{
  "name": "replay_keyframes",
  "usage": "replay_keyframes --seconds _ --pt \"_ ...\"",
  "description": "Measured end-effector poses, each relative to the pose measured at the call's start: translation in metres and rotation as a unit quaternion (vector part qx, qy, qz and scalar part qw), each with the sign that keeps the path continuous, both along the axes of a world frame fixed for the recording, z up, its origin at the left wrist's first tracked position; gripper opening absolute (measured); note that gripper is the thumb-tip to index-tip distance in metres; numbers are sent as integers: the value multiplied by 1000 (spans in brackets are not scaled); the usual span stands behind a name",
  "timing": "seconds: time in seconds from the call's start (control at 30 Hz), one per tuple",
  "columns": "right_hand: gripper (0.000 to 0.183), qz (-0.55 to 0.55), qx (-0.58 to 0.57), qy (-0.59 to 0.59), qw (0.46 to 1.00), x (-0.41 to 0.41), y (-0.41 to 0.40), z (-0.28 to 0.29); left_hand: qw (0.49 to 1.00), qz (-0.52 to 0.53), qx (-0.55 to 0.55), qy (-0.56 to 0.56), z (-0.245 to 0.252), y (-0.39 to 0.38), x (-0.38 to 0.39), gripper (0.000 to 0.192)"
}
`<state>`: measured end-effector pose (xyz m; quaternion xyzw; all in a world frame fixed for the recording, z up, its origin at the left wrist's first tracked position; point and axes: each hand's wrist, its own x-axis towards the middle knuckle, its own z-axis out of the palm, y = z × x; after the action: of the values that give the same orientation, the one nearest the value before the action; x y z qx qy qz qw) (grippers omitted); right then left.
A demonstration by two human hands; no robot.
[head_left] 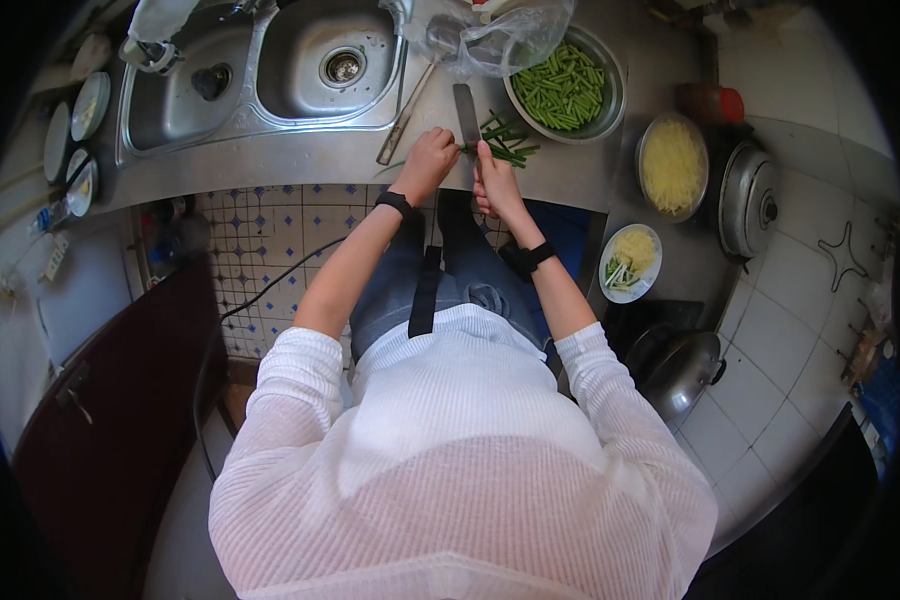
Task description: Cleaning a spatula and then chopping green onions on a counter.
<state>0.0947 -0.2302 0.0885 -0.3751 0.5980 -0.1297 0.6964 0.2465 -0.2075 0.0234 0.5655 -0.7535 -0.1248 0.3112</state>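
My right hand (497,184) grips a kitchen knife (466,109) by its handle, with the wide metal blade pointing away from me over the counter. Just left of the blade, the fingers of my left hand (429,159) are closed on a green stalk (463,148), mostly hidden by the hand. Its thin end sticks out to the left. Cut green pieces (514,142) lie loose on the counter to the right of the blade. Behind them stands a metal bowl (616,97) of short-cut green beans (559,88).
A long-handled utensil (406,116) lies left of the knife, beside a clear plastic bag (495,41). Further left is a double steel sink (253,105). To the right are a bowl of yellow shreds (673,165), a plate (649,289), a lidded pot (746,199) and a wok (667,367).
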Motion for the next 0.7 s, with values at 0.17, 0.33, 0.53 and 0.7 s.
replay_keyframes --seconds 0.17,0.33,0.53,0.7 --pt "59 -1 -22 -7 1000 -15 0 17 1000 10 -17 0 0 -4 -1 8" --pt "58 -4 -40 -10 999 -26 1 21 1000 17 -19 16 4 -5 5 8" --pt "58 -4 9 -5 1000 -21 19 11 1000 8 1 -12 3 -5 3 9" --pt "60 -12 12 7 1000 -14 29 0 999 7 9 -52 -2 -6 5 11"
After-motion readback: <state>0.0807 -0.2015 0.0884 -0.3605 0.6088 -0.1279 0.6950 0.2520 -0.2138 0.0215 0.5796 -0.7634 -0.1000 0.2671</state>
